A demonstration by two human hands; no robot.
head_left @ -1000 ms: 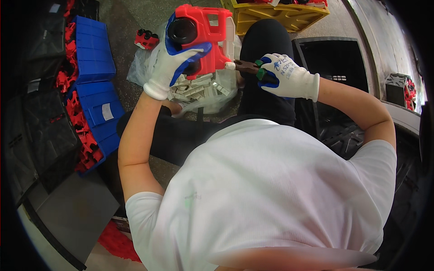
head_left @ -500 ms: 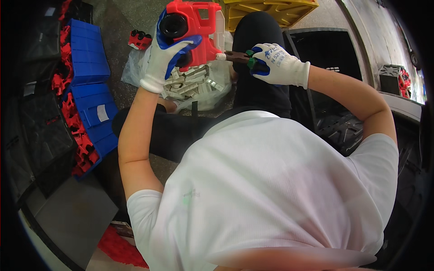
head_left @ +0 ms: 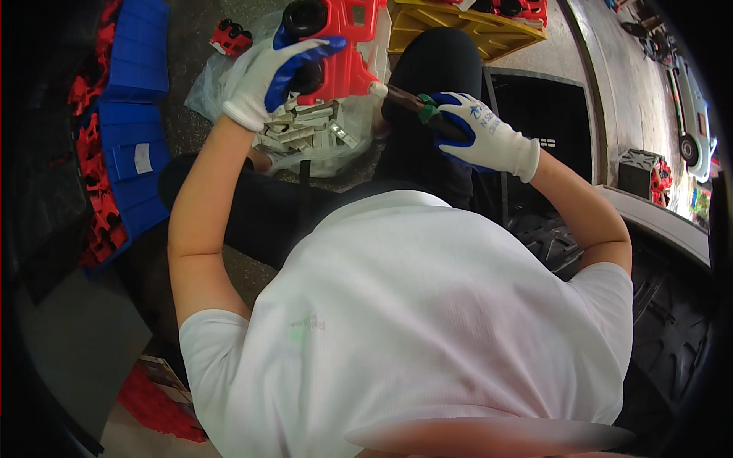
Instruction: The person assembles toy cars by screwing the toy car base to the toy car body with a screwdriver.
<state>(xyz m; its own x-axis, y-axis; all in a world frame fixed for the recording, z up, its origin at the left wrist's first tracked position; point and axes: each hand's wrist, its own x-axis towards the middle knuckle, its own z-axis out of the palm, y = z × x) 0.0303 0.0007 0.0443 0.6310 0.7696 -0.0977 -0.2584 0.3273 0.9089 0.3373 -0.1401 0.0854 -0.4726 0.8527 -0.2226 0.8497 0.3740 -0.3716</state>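
Left hand (head_left: 267,76) clasps the red plastic housing (head_left: 347,46) (rigid, apparently light, best held by its body) while right hand (head_left: 477,137) grips a screwdriver (head_left: 405,99).

Operator wears a white short-sleeved T-shirt with a faint pale-green mark on the chest; forearms bare below the sleeves. Dark trousers over the legs. Left hand (head_left: 271,72): white knit glove, blue coating over palm and fingers, ribbed cuff at the wrist. Right hand (head_left: 477,137): matching white knit glove, blue-coated fingers, small blue print on the back, plus a green band at the fingertips.
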